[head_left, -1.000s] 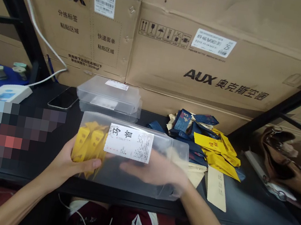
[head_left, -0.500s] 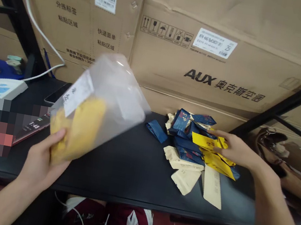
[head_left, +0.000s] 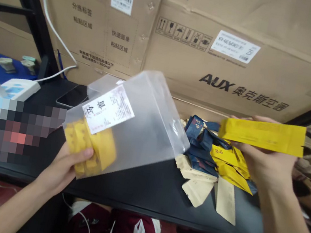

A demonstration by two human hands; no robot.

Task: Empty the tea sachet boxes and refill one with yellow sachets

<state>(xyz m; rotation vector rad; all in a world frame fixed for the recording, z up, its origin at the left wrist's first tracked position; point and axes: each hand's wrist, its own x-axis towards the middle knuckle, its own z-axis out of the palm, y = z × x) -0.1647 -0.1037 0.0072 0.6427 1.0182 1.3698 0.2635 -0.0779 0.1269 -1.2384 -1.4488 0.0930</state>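
Note:
My left hand (head_left: 70, 163) grips the lower end of a frosted plastic bag (head_left: 151, 120), thumb across its front. Inside it, several yellow packets (head_left: 89, 149) show through, below a white printed label (head_left: 108, 110). Up on the right, my right hand (head_left: 270, 165) is closed around a long yellow packet (head_left: 263, 134) held level above the pile; some fingers are hidden behind it. In the pile under that hand lie other yellow packets (head_left: 232, 160), dark blue packets (head_left: 201, 144) and cream packets (head_left: 198, 188), overlapping one another.
Large cardboard boxes (head_left: 178, 68) stand along the back of the black table (head_left: 144, 195). A dark phone (head_left: 71, 95), a white power strip (head_left: 22, 89) and a white cable (head_left: 46, 9) are at the left. Black metal posts (head_left: 28, 1) frame the sides.
My right hand has lifted a yellow packet off the pile, up and to the right. The bag in my left hand has turned, with its label facing me more. The view has shifted slightly.

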